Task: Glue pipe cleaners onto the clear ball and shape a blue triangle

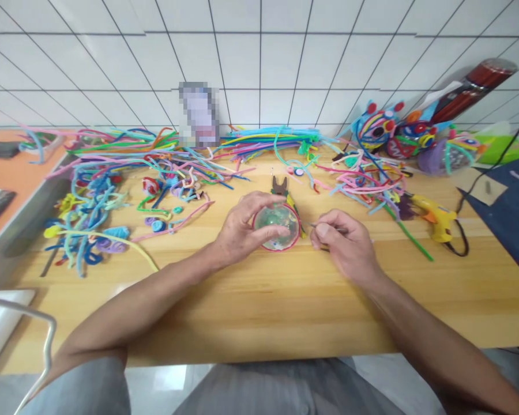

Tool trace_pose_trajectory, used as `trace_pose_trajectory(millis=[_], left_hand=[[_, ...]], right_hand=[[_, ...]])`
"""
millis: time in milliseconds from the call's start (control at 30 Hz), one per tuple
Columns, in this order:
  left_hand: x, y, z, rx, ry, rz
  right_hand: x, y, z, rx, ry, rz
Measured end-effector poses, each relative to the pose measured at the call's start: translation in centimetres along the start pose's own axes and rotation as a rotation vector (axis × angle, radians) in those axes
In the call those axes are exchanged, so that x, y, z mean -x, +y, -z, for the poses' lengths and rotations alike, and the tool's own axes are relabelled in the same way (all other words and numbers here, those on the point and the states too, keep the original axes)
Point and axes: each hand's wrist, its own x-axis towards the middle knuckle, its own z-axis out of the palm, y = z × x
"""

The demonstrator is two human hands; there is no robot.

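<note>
My left hand (247, 226) is closed around the side of a clear plastic cup (277, 222) with a red rim, its thumb lying across the front. Some green and yellow shows through the cup. To the right of it, my right hand (343, 239) pinches a thin dark pointed tool (328, 227), its tip toward the cup but apart from it; the exact kind is hard to make out. Just behind the cup lie pliers (281, 187) with dark jaws and yellow-green handles, partly hidden by the cup and my left hand.
Twisted pipe cleaners (89, 213) are heaped at the left, straight ones (268, 141) along the wall. At right lie a yellow glue gun (439, 219) with a black cord and a green pipe cleaner (409, 233). Decorated creatures (374, 129) and a red flask (476, 86) stand behind.
</note>
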Motion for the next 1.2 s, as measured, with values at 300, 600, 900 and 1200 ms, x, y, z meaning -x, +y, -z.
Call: trace_pose_trajectory(millis=[300,600,900,1200], left_hand=[[0.9,-3.5,-0.5,0.256,-0.227,0.172],[1.1,-4.3,-1.9,0.316,-0.072,0.172],[1.9,-4.6,-3.1,0.243,-0.045,0.12],[2.0,-4.1,-2.9,0.136,-0.092,0.011]], right_hand=[[-0.3,-0.9,0.4,0.224,0.099,0.119],[-0.5,-1.8,-0.5,0.569,-0.099,0.306],[-1.1,0.3,0.7,0.591,0.024,0.447],[-1.1,2.2,0.0,0.562,0.021,0.504]])
